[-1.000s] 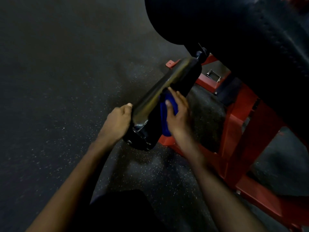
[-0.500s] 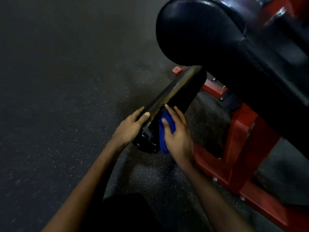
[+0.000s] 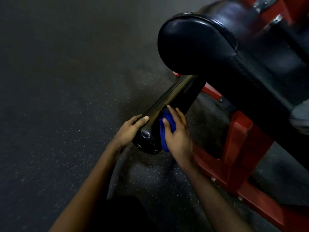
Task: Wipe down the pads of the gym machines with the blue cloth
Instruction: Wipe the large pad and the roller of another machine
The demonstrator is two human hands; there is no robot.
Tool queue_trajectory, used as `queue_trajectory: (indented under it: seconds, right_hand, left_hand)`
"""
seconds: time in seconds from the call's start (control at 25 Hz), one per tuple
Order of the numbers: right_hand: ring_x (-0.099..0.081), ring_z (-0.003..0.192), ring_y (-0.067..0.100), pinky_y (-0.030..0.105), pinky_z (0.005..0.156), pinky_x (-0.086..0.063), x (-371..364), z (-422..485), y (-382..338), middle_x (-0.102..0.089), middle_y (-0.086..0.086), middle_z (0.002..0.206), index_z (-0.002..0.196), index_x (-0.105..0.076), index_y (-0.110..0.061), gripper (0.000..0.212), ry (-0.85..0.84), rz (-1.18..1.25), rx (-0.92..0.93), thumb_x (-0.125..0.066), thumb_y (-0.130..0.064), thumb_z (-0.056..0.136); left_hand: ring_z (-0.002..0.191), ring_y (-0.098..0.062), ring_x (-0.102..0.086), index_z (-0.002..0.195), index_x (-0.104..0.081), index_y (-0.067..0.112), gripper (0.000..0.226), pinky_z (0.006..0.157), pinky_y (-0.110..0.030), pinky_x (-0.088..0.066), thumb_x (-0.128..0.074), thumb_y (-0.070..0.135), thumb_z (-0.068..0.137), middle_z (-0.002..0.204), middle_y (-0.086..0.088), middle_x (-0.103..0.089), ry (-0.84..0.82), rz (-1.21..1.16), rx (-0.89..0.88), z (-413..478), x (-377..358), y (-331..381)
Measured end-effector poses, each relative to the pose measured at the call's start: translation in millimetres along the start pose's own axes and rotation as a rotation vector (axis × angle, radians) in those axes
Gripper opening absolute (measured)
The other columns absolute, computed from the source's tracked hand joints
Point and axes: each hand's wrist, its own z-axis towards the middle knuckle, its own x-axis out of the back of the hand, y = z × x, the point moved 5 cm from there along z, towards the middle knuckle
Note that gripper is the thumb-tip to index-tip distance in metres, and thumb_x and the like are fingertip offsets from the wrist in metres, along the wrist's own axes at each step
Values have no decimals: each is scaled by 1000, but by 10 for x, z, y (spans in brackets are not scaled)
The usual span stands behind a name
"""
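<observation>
Beside red frame (image 3: 237, 148), over speckled floor (image 3: 66, 97): roller pad (image 3: 175, 101) runs away from person, far end under big pad (image 3: 209, 52). Left hand (image 3: 128, 131) grips near end; right hand (image 3: 178, 138) cups blue cloth (image 3: 164, 133) against it.

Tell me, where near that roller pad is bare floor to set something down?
The speckled floor left of the roller pad, beyond the left hand, lies bare. Right of it is crowded: right hand with blue cloth, red frame, big black pad overhead.
</observation>
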Motion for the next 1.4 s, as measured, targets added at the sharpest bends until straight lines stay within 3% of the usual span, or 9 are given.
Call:
queue_trajectory:
  seconds: [0.12, 0.24, 0.44, 0.6, 0.72, 0.92, 1.16, 1.28, 1.4]
  right_hand:
    - [-38, 142, 14, 34, 107, -41, -27, 154, -115, -33, -9, 158, 147, -40, -42, 46, -38, -102, -16, -44, -47, 102]
    - [-40, 141, 12, 31, 108, -40, -21, 215, -104, -37, -8, 157, 147, -41, -40, 45, -48, -185, 24, -43, -43, 103]
    - [-42, 140, 15, 31, 108, -42, -62, 209, -154, -43, -6, 154, 146, -45, -41, 43, -36, -241, -91, -47, -34, 103]
    - [-58, 124, 17, 36, 98, -53, 76, 159, -212, -59, -3, 139, 140, -56, -32, 38, -82, -265, -155, -51, -31, 102]
    - [-54, 128, 16, 38, 99, -52, 286, -107, -450, -54, -2, 145, 145, -49, -33, 41, -210, -221, -227, -45, -34, 104]
    - [-44, 141, 18, 42, 100, -53, 642, -803, -1131, -38, -10, 157, 147, -37, -47, 54, -428, -202, -292, -20, -55, 97]
    - [-44, 139, 12, 35, 106, -48, 1485, -1130, -2155, -39, -11, 156, 146, -40, -46, 46, -622, -81, -306, -35, -46, 101]
    - [-48, 135, 11, 29, 104, -47, 2130, -866, -2528, -39, -10, 156, 148, -39, -43, 45, -579, -93, -235, -46, -36, 104]
    - [-49, 135, 14, 32, 101, -48, 2766, -573, -2882, -41, -8, 155, 149, -41, -41, 45, -557, -76, -179, -46, -35, 105]
  left_hand:
    - [101, -5, -62, 144, -48, 40, 51, 76, -27, -49, -55, 55, 96, 127, 6, -60, -27, -114, -15, 11, -42, 26]
    - [99, -4, -61, 144, -45, 43, 47, 72, -26, -46, -52, 52, 98, 122, 9, -58, -78, -149, -3, 31, -40, 42]
    - [103, -5, -58, 147, -39, 49, 54, 97, -37, -45, -54, 56, 96, 140, 8, -49, -169, -94, 99, 90, 61, 96]
    - [142, -22, -39, 154, -32, 41, 61, 116, -41, -28, -54, 51, 98, 161, -1, -34, -100, -15, 134, -9, 192, 281]
    - [146, -20, -32, 155, -33, 37, 55, 114, -35, -24, -46, 48, 103, 161, 0, -33, 5, -33, 135, -290, 454, 561]
    - [148, -17, -29, 147, -37, 54, 50, 121, -45, -21, -44, 63, 98, 161, 9, -32, 3, 27, 215, -977, 792, 816]
    - [146, -15, -34, 149, -39, 48, 50, 114, -33, -25, -49, 53, 100, 158, 7, -38, 144, 64, 297, -2046, 1165, 1405]
    - [144, -20, -38, 147, -39, 53, 50, 115, -41, -30, -50, 59, 98, 157, 3, -41, 183, 122, 345, -2540, 1296, 1924]
    - [143, -20, -40, 148, -41, 49, 50, 109, -35, -33, -52, 52, 99, 155, 0, -44, 225, 118, 308, -2899, 1245, 2692]
